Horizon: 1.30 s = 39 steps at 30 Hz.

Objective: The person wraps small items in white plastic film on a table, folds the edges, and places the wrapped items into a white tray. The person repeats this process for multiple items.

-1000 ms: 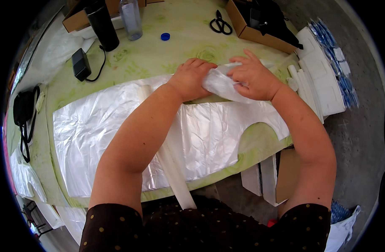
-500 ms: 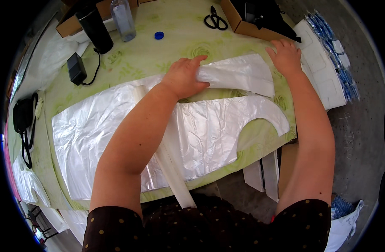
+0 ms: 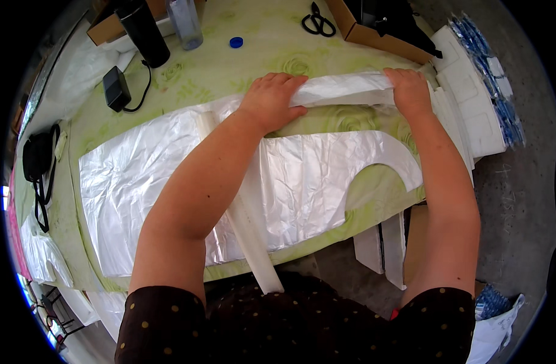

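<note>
A thin, glossy white plastic sheet (image 3: 302, 188) lies across the table, wrinkled, with a curved cut-out at its right end. Its far edge is folded into a narrow band. My left hand (image 3: 269, 100) presses on the near-left end of that band, thumb and fingers closed on the plastic. At the band's right end my right hand (image 3: 410, 91) pinches the plastic, its fingertips over the far edge. A long whitish strip (image 3: 250, 236) crosses the sheet from under my left forearm to the table's near edge.
Toward the back are a black tumbler (image 3: 143, 33), a clear bottle (image 3: 185, 24), a blue cap (image 3: 236, 42), scissors (image 3: 318, 23) and an open cardboard box (image 3: 381, 36). A black adapter (image 3: 116, 89) and a black pouch (image 3: 37, 156) lie left. White foam boxes (image 3: 472, 91) stand right.
My right hand has moved from beside the plastic onto its far right end and closed there. The far flap is now narrower, folded or lifted into a band. My left hand stays on it.
</note>
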Each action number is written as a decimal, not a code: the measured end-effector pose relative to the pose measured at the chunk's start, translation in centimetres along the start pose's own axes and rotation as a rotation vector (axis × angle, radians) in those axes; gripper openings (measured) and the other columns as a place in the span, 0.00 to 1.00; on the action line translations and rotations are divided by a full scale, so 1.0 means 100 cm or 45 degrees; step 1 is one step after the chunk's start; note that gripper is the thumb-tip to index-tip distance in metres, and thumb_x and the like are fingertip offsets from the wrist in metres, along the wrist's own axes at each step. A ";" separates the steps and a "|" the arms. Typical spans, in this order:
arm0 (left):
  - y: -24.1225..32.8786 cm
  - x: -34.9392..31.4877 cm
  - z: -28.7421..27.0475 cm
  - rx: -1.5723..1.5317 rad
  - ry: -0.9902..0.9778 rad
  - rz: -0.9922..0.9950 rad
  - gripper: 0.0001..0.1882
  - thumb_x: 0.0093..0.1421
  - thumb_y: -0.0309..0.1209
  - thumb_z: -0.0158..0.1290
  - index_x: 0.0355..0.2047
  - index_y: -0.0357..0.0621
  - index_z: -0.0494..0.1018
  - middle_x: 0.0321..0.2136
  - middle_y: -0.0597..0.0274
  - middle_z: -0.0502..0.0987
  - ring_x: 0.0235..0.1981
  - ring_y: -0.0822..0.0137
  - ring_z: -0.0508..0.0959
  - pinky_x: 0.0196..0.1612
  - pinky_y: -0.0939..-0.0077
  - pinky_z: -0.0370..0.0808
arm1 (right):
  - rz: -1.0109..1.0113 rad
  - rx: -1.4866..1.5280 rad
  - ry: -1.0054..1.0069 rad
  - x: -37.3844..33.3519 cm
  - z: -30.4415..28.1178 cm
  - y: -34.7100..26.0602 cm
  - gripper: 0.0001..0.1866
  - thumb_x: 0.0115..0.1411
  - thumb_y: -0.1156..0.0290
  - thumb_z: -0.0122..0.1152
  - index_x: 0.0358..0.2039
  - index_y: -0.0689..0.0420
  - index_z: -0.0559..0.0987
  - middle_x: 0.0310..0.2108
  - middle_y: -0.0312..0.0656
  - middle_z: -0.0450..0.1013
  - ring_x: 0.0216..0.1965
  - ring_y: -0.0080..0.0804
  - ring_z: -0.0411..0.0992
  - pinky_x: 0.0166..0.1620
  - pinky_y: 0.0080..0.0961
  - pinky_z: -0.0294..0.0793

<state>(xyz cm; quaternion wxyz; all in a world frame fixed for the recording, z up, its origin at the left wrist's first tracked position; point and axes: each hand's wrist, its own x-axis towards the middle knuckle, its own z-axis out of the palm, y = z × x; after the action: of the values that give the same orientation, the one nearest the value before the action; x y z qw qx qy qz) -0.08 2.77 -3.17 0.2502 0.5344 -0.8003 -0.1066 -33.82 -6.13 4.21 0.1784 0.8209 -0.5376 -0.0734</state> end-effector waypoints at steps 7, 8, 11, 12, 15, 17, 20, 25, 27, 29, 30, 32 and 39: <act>0.028 -0.002 -0.012 0.221 0.418 0.100 0.40 0.56 0.51 0.61 0.66 0.54 0.63 0.63 0.58 0.67 0.66 0.52 0.62 0.68 0.49 0.54 | 0.516 0.138 -0.151 -0.028 0.003 -0.018 0.43 0.53 0.78 0.60 0.69 0.39 0.59 0.71 0.43 0.52 0.72 0.51 0.48 0.69 0.56 0.48; 0.028 0.003 -0.021 0.181 0.555 0.125 0.38 0.57 0.49 0.60 0.65 0.53 0.63 0.63 0.58 0.68 0.65 0.52 0.63 0.67 0.51 0.55 | 0.459 0.207 0.006 -0.031 0.004 -0.019 0.42 0.53 0.77 0.60 0.69 0.40 0.61 0.71 0.44 0.53 0.72 0.51 0.48 0.69 0.57 0.48; 0.021 0.022 -0.033 -0.351 0.945 0.050 0.31 0.61 0.42 0.57 0.63 0.49 0.66 0.60 0.56 0.70 0.63 0.53 0.67 0.66 0.59 0.60 | 0.150 0.379 0.407 -0.043 -0.007 -0.038 0.37 0.54 0.74 0.60 0.66 0.42 0.65 0.70 0.45 0.55 0.71 0.52 0.49 0.69 0.58 0.47; 0.013 0.026 -0.038 -0.592 1.060 -0.001 0.29 0.63 0.40 0.56 0.63 0.48 0.67 0.59 0.55 0.72 0.62 0.54 0.68 0.65 0.62 0.61 | -0.033 0.418 0.491 -0.048 -0.025 -0.065 0.35 0.55 0.73 0.60 0.65 0.42 0.67 0.70 0.45 0.56 0.71 0.52 0.49 0.69 0.58 0.47; -0.017 0.029 -0.065 -0.973 1.155 -0.013 0.27 0.65 0.46 0.53 0.61 0.49 0.69 0.55 0.47 0.76 0.54 0.57 0.76 0.58 0.72 0.70 | -0.397 0.671 0.511 -0.050 -0.066 -0.158 0.28 0.58 0.64 0.60 0.61 0.45 0.73 0.69 0.46 0.57 0.71 0.53 0.50 0.69 0.58 0.47; 0.002 0.007 -0.092 -0.817 0.904 -0.133 0.24 0.66 0.38 0.52 0.60 0.46 0.70 0.57 0.52 0.74 0.58 0.57 0.73 0.61 0.70 0.66 | -0.404 0.820 0.435 -0.049 -0.049 -0.192 0.26 0.61 0.60 0.58 0.60 0.44 0.73 0.68 0.45 0.59 0.71 0.51 0.50 0.69 0.58 0.47; 0.006 -0.067 -0.125 -0.197 0.586 -0.036 0.19 0.61 0.30 0.55 0.53 0.45 0.74 0.53 0.54 0.76 0.57 0.53 0.73 0.61 0.64 0.66 | -0.331 0.673 0.138 -0.041 -0.036 -0.200 0.24 0.63 0.56 0.53 0.60 0.41 0.73 0.67 0.44 0.60 0.70 0.50 0.52 0.69 0.58 0.49; -0.010 -0.207 -0.125 0.175 0.113 -0.255 0.17 0.55 0.30 0.59 0.46 0.45 0.76 0.52 0.55 0.75 0.57 0.51 0.71 0.61 0.59 0.66 | -0.033 0.653 0.045 -0.014 0.024 -0.120 0.20 0.65 0.54 0.48 0.55 0.40 0.78 0.64 0.43 0.65 0.65 0.48 0.59 0.65 0.50 0.59; -0.006 -0.237 -0.128 0.179 0.239 -0.338 0.18 0.56 0.32 0.59 0.47 0.47 0.76 0.53 0.57 0.75 0.59 0.51 0.70 0.63 0.55 0.64 | 0.206 0.536 0.162 -0.036 0.017 -0.098 0.20 0.65 0.56 0.50 0.53 0.46 0.79 0.63 0.47 0.66 0.64 0.50 0.61 0.65 0.45 0.61; 0.003 -0.263 -0.133 0.236 0.396 -0.351 0.19 0.56 0.35 0.59 0.49 0.50 0.76 0.54 0.60 0.74 0.61 0.52 0.67 0.65 0.47 0.58 | 0.175 0.637 0.330 -0.065 0.000 -0.087 0.20 0.64 0.59 0.54 0.54 0.49 0.79 0.63 0.50 0.66 0.64 0.51 0.62 0.65 0.44 0.60; 0.008 -0.277 -0.134 0.288 0.367 -0.402 0.20 0.57 0.35 0.59 0.50 0.51 0.75 0.55 0.60 0.73 0.63 0.51 0.66 0.66 0.45 0.57 | 0.157 0.692 0.422 -0.079 -0.008 -0.091 0.20 0.63 0.60 0.56 0.54 0.50 0.78 0.63 0.52 0.66 0.63 0.51 0.62 0.65 0.43 0.60; 0.016 -0.306 -0.136 0.393 0.309 -0.495 0.21 0.58 0.36 0.59 0.52 0.51 0.75 0.57 0.61 0.71 0.65 0.50 0.63 0.67 0.42 0.53 | -0.034 0.844 0.443 -0.130 -0.017 -0.115 0.22 0.59 0.64 0.61 0.55 0.53 0.77 0.62 0.55 0.65 0.64 0.51 0.61 0.66 0.44 0.59; -0.004 -0.368 -0.143 0.425 0.163 -0.898 0.30 0.62 0.49 0.53 0.63 0.54 0.68 0.68 0.55 0.60 0.71 0.49 0.52 0.71 0.44 0.43 | -0.277 1.540 0.101 -0.307 -0.109 -0.286 0.30 0.54 0.62 0.69 0.58 0.50 0.75 0.63 0.54 0.59 0.61 0.52 0.61 0.62 0.40 0.64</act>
<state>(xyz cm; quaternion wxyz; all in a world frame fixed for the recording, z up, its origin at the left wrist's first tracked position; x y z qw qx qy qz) 18.82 37.46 -1.71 0.1572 0.8153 -0.5569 -0.0209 -18.57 34.31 1.49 -0.3075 0.8290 -0.3900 0.2572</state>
